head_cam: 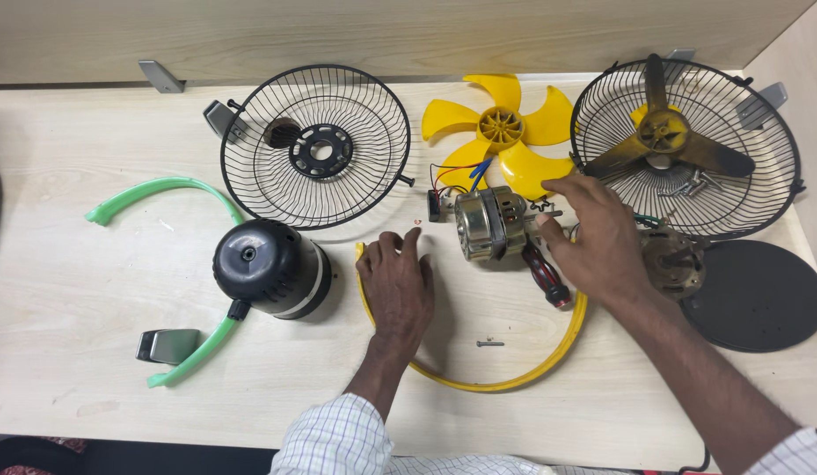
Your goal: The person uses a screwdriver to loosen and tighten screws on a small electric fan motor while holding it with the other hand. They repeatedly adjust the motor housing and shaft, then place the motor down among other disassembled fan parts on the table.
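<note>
My left hand (396, 280) lies flat on the table, palm down, fingers apart, just left of a silver fan motor (489, 223) with coloured wires. My right hand (598, 230) rests beside the motor's right end, fingers at its shaft, over a screwdriver (544, 274) with a red and black handle. I cannot tell whether the right hand grips the shaft. A yellow ring (501, 380) curves around both hands on the table. A yellow fan blade (503, 130) lies just behind the motor.
A black wire guard (315, 146) lies at the back centre, a second guard (685, 145) with a dark blade and loose screws at the back right. A black motor housing (269, 267), green ring (158, 190), dark round base (760, 295) and a small screw (489, 343) lie around.
</note>
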